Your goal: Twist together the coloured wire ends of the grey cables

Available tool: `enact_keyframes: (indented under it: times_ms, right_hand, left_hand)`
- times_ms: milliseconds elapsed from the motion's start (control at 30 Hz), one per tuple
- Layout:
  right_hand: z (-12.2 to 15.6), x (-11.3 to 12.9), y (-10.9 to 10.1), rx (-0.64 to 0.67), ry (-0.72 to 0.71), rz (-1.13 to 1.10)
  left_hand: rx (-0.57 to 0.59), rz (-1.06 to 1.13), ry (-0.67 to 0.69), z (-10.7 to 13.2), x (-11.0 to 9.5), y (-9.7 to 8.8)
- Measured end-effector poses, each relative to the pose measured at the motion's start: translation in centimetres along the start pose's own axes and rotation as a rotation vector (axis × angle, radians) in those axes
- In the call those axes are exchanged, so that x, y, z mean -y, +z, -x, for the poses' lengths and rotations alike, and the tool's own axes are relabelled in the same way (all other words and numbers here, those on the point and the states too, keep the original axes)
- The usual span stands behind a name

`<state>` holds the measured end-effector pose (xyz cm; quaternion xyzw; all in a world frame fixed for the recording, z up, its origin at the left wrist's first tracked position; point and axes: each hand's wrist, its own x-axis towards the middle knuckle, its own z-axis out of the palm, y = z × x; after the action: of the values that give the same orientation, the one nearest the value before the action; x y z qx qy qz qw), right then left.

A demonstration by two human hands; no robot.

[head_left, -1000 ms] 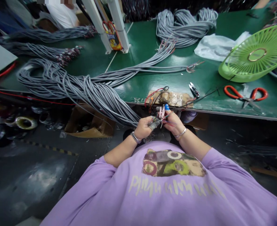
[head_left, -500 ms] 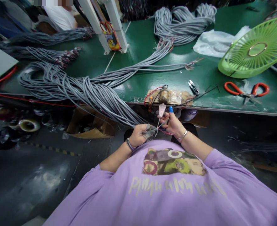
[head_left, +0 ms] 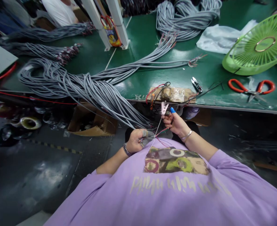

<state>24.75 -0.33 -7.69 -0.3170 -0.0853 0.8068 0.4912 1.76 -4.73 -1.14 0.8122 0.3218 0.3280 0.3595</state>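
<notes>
My left hand (head_left: 136,141), with grey coverings on its fingers, is closed around the end of a grey cable. Thin coloured wires (head_left: 162,131), red and green among them, fan out beyond its fingertips. My right hand (head_left: 176,125), a blue cover on one fingertip, pinches at the lower end of a pale pink clip (head_left: 163,108) that looks like a clothes peg. A thin whitish strand (head_left: 158,127) runs from there down to the left hand. Behind the left hand, the thick bundle of grey cables (head_left: 110,97) hangs over the table edge.
On the green table (head_left: 138,86) lie a wooden block with wires (head_left: 178,94), small snips (head_left: 196,84), red-handled scissors (head_left: 251,89) and a green fan (head_left: 258,47). More cable coils (head_left: 185,18) sit at the back. A cardboard box (head_left: 91,122) stands below. A person in white (head_left: 59,12) is at upper left.
My right hand has moved slightly up and away from the left, and the pink clip has turned to show its two arms. The left hand has shifted a little left and down.
</notes>
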Motion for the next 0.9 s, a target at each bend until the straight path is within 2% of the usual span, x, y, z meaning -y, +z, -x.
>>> enact_keyframes:
  times_ms: [233,333,467,533,600,700,833,900]
  right_hand:
    - [0.2,0.0,-0.1,0.054,0.006,0.022]
    - [0.4,-0.1,-0.2,0.044,0.036,0.018]
    - [0.4,-0.3,-0.6,0.047,0.044,0.026]
    - [0.4,-0.4,-0.8,0.053,0.038,0.034]
    - [0.2,-0.6,-1.0,0.055,0.036,0.052]
    - [0.0,-0.6,-1.0,0.05,0.016,0.103]
    - [0.2,0.1,-1.2,0.003,-0.08,0.213]
    - [0.6,0.7,-1.4,-0.039,-0.156,0.298]
  left_hand:
    - [-0.025,-0.018,0.032,0.7,-0.2,0.1]
    - [-0.044,-0.027,0.089,0.6,-0.2,0.1]
    - [0.002,0.048,0.185,1.0,-0.4,-0.7]
    - [0.017,0.105,0.193,1.4,-0.6,-1.4]
    - [0.025,0.161,0.124,1.7,-0.7,-1.9]
    - [0.026,0.288,-0.094,1.5,-0.1,-1.9]
    - [-0.147,0.473,-0.319,-0.1,1.6,-0.7]
    - [-0.17,0.534,-0.399,-1.2,2.5,0.0]
